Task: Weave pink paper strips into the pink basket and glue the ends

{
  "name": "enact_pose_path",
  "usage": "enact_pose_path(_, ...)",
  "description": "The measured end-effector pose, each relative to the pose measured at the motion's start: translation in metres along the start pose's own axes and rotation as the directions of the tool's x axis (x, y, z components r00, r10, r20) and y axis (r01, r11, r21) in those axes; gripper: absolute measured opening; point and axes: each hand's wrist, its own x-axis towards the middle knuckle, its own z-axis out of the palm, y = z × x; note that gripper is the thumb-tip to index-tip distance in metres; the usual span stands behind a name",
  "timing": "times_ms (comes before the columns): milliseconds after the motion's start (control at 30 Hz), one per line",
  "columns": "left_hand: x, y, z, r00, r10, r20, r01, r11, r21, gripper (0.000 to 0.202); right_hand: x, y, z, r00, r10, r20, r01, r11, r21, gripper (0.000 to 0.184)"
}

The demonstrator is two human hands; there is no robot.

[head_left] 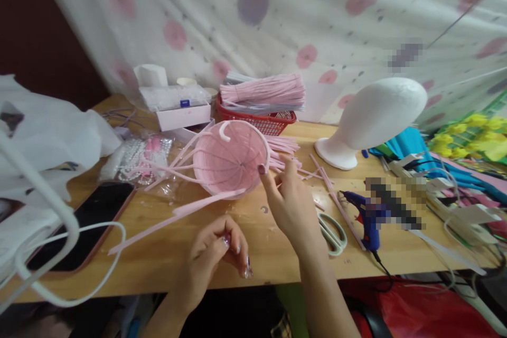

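A pink woven basket (229,161) lies tipped on its side on the wooden table (166,245), loose pink strips trailing from it to the left. My right hand (291,200) touches its right rim, fingers pinched against the rim and the strips there. My left hand (219,251) hovers above the table's front edge, fingers curled loosely inward with nothing visible in them. A long pink strip (174,219) runs from the basket toward the left front.
Red basket (273,121) with pink strips behind. White foam head (372,116) at right. Scissors (335,232) and blue glue gun (368,219) right of my hand. Phone (89,222) and white cables (47,232) at left. Pink box (182,113), bead bags (137,158).
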Motion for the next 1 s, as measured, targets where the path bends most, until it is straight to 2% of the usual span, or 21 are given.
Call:
enact_pose_path(67,-0.001,0.001,-0.004,1.000,0.004,0.016,-0.004,1.000,-0.002,0.030,0.011,0.001,0.011,1.000,-0.006,-0.007,0.006,0.998,-0.061,0.037)
enact_pose_path(133,-0.003,0.002,-0.010,0.999,-0.017,0.042,0.017,1.000,-0.005,0.030,0.015,0.007,0.020,0.999,-0.030,-0.016,0.029,0.998,-0.051,0.014)
enact_pose_path(200,-0.003,0.002,-0.016,0.997,-0.024,0.074,0.025,1.000,-0.015,0.031,0.012,0.015,0.023,1.000,-0.025,-0.003,0.025,1.000,-0.006,0.003)
enact_pose_path(267,-0.002,0.001,-0.020,0.992,-0.024,0.121,0.027,0.999,-0.028,0.033,0.005,0.022,0.020,0.997,0.062,0.041,-0.065,0.995,0.075,0.001)
enact_pose_path(367,0.005,-0.004,-0.020,0.968,-0.039,0.247,0.049,0.998,-0.038,0.037,-0.008,0.028,0.013,0.970,0.199,0.142,-0.231,0.936,0.266,0.023)
enact_pose_path(433,0.010,-0.010,-0.015,0.950,-0.032,0.310,0.053,0.997,-0.059,0.038,-0.018,0.030,0.009,0.968,0.199,0.155,-0.242,0.904,0.351,0.038)
enact_pose_path(533,0.015,-0.018,-0.006,0.959,-0.022,0.282,0.063,0.988,-0.138,0.026,-0.037,0.033,0.006,0.986,0.168,0.010,-0.159,0.907,0.389,0.041)
enact_pose_path(600,0.015,-0.023,-0.002,0.959,-0.035,0.282,0.097,0.973,-0.210,0.017,-0.055,0.033,0.003,0.982,0.138,-0.129,-0.072,0.905,0.419,0.029)
enact_pose_path(667,0.014,-0.028,0.001,0.943,-0.046,0.331,0.146,0.948,-0.283,0.015,-0.073,0.031,-0.002,0.979,0.064,-0.193,0.031,0.892,0.452,0.015)
enact_pose_path(733,0.013,-0.031,0.002,0.933,-0.063,0.355,0.191,0.921,-0.340,0.013,-0.088,0.027,-0.006,0.983,-0.073,-0.168,0.144,0.877,0.459,0.007)
enact_pose_path(833,0.011,-0.032,0.007,0.932,-0.085,0.352,0.219,0.906,-0.362,0.012,-0.101,0.022,-0.010,0.966,-0.234,-0.107,0.257,0.860,0.441,0.021)
enact_pose_path(1000,0.008,-0.027,0.020,0.944,-0.182,0.276,0.266,0.914,-0.307,0.034,-0.103,0.019,-0.006,0.941,-0.312,-0.129,0.334,0.807,0.487,0.032)
